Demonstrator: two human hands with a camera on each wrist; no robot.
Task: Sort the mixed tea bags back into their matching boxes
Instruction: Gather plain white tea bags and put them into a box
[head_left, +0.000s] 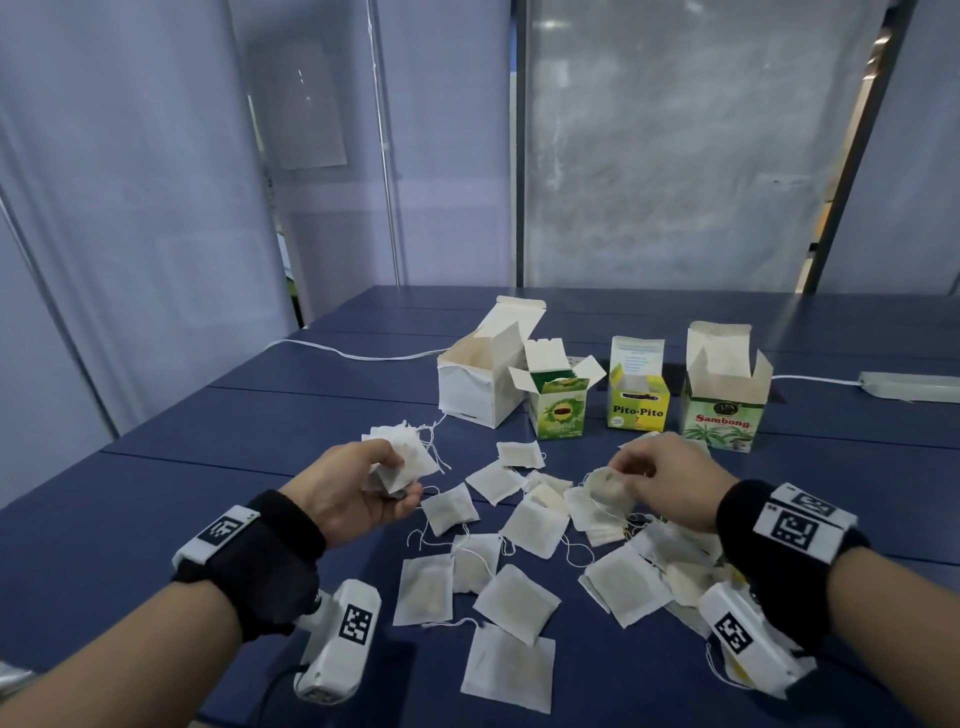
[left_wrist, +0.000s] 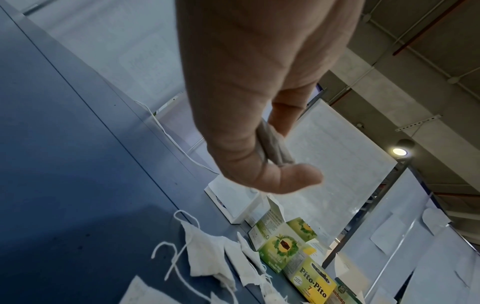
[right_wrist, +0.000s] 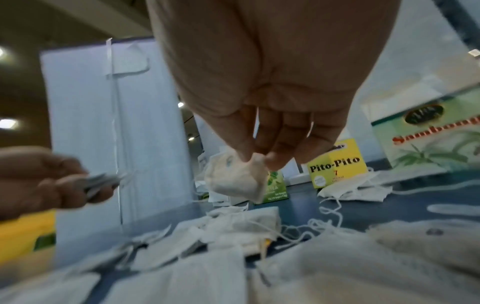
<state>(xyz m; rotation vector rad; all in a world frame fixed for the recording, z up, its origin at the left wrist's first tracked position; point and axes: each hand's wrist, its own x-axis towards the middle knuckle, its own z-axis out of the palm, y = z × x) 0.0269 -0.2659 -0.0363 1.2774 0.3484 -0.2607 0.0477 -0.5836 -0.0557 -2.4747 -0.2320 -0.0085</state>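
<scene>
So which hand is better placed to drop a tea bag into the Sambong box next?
Probably the right hand. It pinches a single tea bag just in front of the open Sambong box, while the left hand holds a bunch of bags farther over, near the white box.

dim bluish light, ceiling lamp (left_wrist: 400, 151) glaring; right wrist foreground blurred, edges warped.

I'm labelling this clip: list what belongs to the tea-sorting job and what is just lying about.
Job: left hand gripping tea bags; right hand pinching one tea bag; loose bags; white box, green box, Pito-Pito box, Sambong box.

Lying about: white cable; grey block.
</scene>
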